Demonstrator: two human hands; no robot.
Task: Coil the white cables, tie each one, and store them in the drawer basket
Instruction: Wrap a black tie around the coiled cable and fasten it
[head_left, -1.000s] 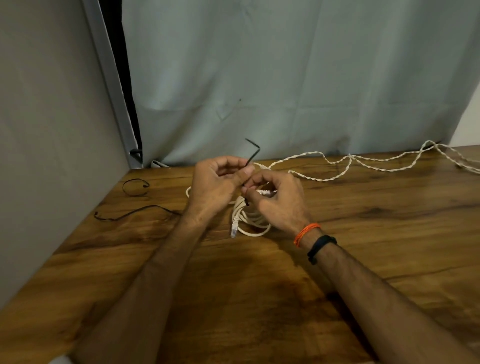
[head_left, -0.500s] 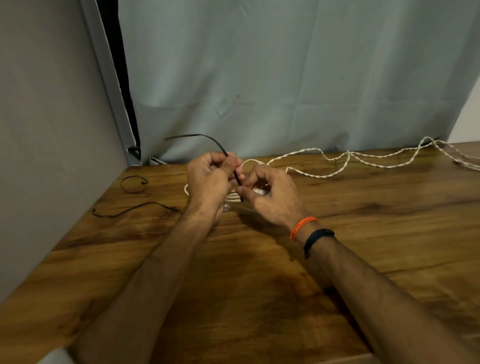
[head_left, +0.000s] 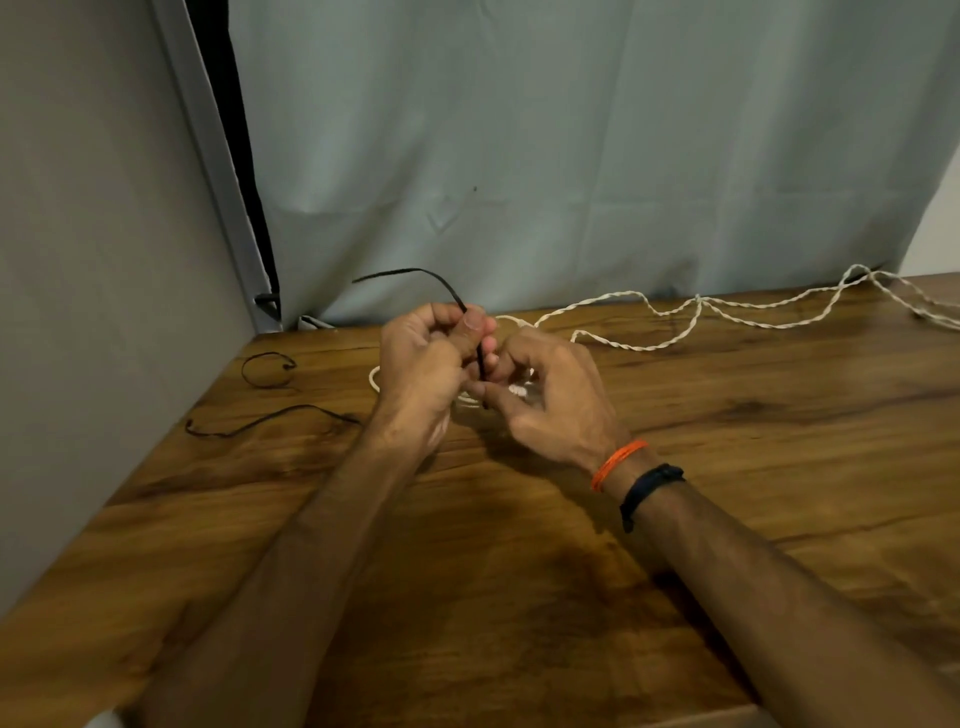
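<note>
On the brown wooden tabletop (head_left: 519, 597), my right hand (head_left: 550, 402) curls over the coiled white cable (head_left: 375, 378), mostly hidden under both hands; what its fingertips pinch I cannot tell. My left hand (head_left: 423, 364) pinches the thin black tie strip (head_left: 441, 283) between thumb and fingers, tail arcing up. Judgement: coil light, limp, springy, so grip across the bundled loops; loose twisted white cable (head_left: 675, 340) lies beyond.

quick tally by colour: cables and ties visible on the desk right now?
White cables: 2, the coiled cable held between the left hand and right hand, and the loose twisted cable behind.
Black ties: 3, the tie pinched in the hands, the looped tie and the straight tie on the table.
Total: 5
</note>
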